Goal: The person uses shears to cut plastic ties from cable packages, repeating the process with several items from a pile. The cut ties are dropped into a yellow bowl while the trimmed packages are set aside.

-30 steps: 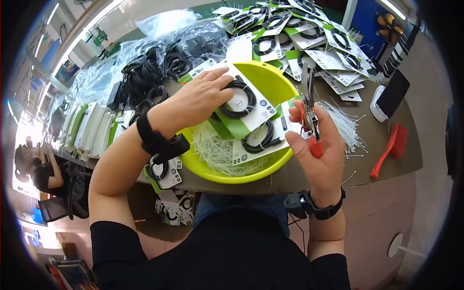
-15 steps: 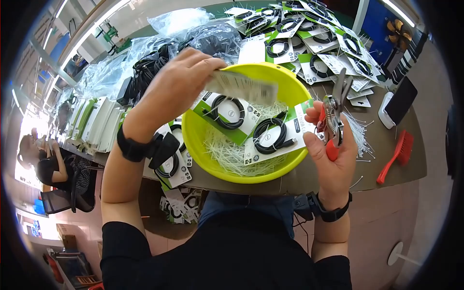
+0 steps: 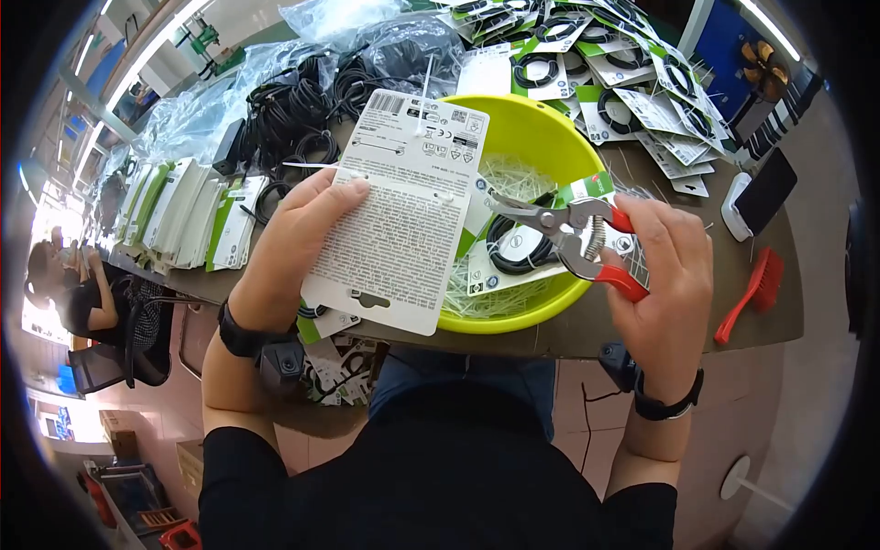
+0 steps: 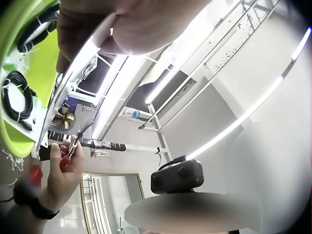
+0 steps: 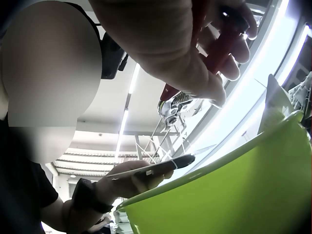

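Note:
My left hand [image 3: 293, 243] holds a white packaging card [image 3: 401, 206] upright, its printed back facing me, over the near left rim of the yellow-green bowl [image 3: 541, 124]. My right hand [image 3: 667, 275] grips red-handled cutters [image 3: 573, 234], whose blades point left toward the card's right edge. In the bowl lie cut white cable ties [image 3: 509, 174] and a carded black cable [image 3: 513, 252]. The left wrist view shows the card's edge [image 4: 73, 83] under my fingers. In the right wrist view the cutters [image 5: 178, 105] show above the bowl's rim [image 5: 234, 165].
Many carded cables [image 3: 623, 73] are piled at the back right. Bagged black cables [image 3: 302, 101] lie at the back left, beside a row of stacked cards [image 3: 183, 225]. A phone [image 3: 756, 192] and a red brush [image 3: 750, 293] sit at the right. A seated person [image 3: 78, 307] is far left.
My left hand lifted a card out of the bowl, turned it back-side up and brought it toward me. My right hand swung the cutters from upright to pointing left at the card.

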`<state>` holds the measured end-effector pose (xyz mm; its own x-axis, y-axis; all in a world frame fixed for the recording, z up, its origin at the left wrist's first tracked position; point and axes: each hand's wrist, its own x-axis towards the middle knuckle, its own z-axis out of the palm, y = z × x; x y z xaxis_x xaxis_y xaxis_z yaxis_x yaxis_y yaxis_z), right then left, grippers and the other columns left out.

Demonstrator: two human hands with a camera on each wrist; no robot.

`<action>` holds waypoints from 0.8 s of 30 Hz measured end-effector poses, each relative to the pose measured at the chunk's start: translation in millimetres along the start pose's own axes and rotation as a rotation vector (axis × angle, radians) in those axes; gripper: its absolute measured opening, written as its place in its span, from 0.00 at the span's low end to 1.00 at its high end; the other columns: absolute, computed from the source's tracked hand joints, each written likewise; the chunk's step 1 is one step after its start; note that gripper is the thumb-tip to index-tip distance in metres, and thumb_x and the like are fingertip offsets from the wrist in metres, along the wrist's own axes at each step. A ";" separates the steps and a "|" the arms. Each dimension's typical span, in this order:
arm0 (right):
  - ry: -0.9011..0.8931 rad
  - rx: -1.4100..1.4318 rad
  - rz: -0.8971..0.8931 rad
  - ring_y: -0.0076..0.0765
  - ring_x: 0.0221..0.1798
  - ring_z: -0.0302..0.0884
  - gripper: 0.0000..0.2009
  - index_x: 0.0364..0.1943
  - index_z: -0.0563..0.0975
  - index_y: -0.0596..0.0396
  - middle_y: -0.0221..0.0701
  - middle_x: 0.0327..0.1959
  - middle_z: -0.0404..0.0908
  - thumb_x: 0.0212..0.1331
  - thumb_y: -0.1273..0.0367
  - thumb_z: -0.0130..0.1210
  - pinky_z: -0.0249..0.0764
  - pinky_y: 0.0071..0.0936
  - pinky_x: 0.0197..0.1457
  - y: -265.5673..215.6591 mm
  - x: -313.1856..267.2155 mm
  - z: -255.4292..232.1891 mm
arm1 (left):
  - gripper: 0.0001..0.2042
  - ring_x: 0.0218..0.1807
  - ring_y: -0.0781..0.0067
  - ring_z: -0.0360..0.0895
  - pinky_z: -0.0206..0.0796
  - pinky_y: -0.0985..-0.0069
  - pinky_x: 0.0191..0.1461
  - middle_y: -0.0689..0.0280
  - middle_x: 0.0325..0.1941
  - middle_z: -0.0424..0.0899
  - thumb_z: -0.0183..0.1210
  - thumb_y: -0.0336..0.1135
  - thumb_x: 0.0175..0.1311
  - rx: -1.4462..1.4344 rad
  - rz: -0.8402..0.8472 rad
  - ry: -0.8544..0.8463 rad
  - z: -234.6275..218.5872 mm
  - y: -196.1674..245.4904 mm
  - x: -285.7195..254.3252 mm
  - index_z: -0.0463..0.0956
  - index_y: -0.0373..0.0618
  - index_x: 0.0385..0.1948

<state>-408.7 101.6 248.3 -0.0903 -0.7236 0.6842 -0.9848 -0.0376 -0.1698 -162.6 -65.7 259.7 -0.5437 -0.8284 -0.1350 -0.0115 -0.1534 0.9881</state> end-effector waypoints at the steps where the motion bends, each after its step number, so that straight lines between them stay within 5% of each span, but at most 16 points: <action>1: -0.045 -0.045 -0.010 0.45 0.45 0.71 0.23 0.48 0.74 0.55 0.36 0.43 0.75 0.41 0.74 0.61 0.65 0.37 0.50 -0.3 1.0 -0.8 | 0.16 0.42 0.79 0.76 0.68 0.83 0.46 0.62 0.44 0.79 0.50 0.35 0.64 -0.007 -0.011 -0.005 -1.1 -2.1 -1.0 0.69 0.35 0.50; 18: -0.253 -0.037 -0.014 0.44 0.43 0.72 0.22 0.47 0.75 0.53 0.37 0.41 0.76 0.42 0.74 0.61 0.68 0.36 0.46 -9.7 2.6 3.6 | 0.17 0.42 0.80 0.76 0.68 0.83 0.47 0.63 0.45 0.79 0.49 0.35 0.65 0.041 -0.013 -0.085 -1.7 -10.0 -9.9 0.69 0.34 0.51; 24: -0.092 0.146 0.060 0.44 0.42 0.73 0.21 0.46 0.76 0.54 0.36 0.41 0.76 0.42 0.75 0.60 0.68 0.35 0.45 6.3 8.9 12.9 | 0.18 0.45 0.78 0.75 0.67 0.82 0.49 0.61 0.47 0.77 0.49 0.36 0.65 0.031 0.000 -0.150 4.0 -4.5 -13.7 0.68 0.33 0.52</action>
<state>-413.8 86.0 244.2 -0.1281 -0.7876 0.6028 -0.9452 -0.0871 -0.3146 -158.4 -51.6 257.4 -0.6627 -0.7384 -0.1245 -0.0362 -0.1345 0.9903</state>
